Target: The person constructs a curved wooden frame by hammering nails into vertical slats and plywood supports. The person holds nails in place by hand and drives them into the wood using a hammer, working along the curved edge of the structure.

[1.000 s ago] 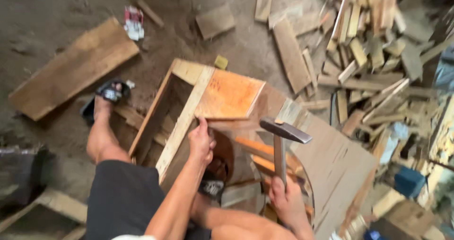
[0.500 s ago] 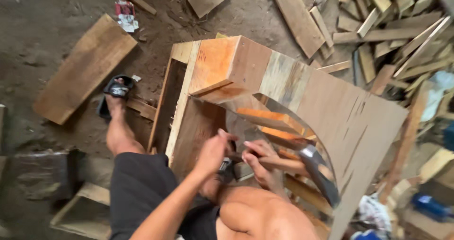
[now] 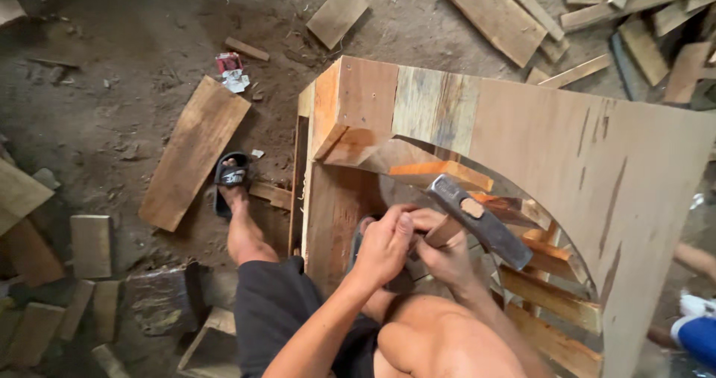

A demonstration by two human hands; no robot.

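A wooden frame (image 3: 373, 102) with orange-stained boards stands in front of me, and a large arched plywood panel (image 3: 597, 169) is on its right side. My right hand (image 3: 451, 259) grips a hammer (image 3: 477, 220) by its wooden handle, close under the dark steel head. The head points up and to the right, inside the arch. My left hand (image 3: 384, 245) is pressed against my right hand with its fingers curled tight; nothing shows between them. Both hands hover above my bent knee, beside the frame's front board (image 3: 332, 206).
My left foot in a black sandal (image 3: 231, 175) rests on the dirt floor next to a long plank (image 3: 194, 154). Loose boards and offcuts (image 3: 492, 5) lie scattered at the top and left. Wooden slats (image 3: 552, 296) show inside the arch. Something blue (image 3: 697, 333) sits at the right edge.
The hammer, raised in my right hand a second ago, has come down. My left hand left the frame's edge and joined my right hand low in front of the knee.
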